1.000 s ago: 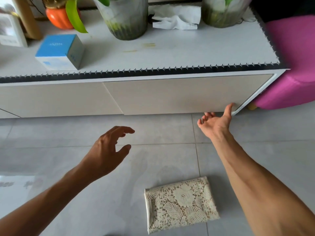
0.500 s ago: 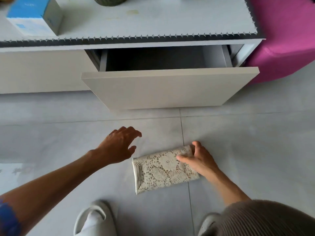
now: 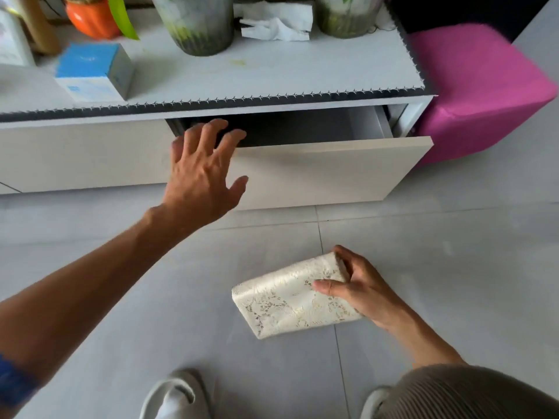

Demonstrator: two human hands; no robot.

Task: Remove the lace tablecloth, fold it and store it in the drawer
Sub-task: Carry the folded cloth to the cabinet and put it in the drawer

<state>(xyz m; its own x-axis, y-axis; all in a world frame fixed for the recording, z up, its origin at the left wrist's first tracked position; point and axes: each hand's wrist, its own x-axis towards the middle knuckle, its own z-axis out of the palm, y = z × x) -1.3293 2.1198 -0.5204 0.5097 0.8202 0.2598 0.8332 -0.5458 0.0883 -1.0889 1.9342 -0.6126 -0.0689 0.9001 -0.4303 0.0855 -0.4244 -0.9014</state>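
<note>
The right hand [image 3: 360, 287] pinches the folded lace tablecloth [image 3: 290, 299] below the drawer [image 3: 326, 170] (already open), ready to lift; the left hand [image 3: 202, 170] hovers spread at its front, holding nothing.

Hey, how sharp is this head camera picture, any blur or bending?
Head view: the blue box is smeared by motion blur, the folded tablecloth looks soft, its lace washed out; wide-angle bending curves the cabinet edge; the drawer interior is dark.

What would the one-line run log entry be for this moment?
stage: stowing | drawer: open | folded lace tablecloth: gripped by right hand | left hand: open, spread before drawer
</note>
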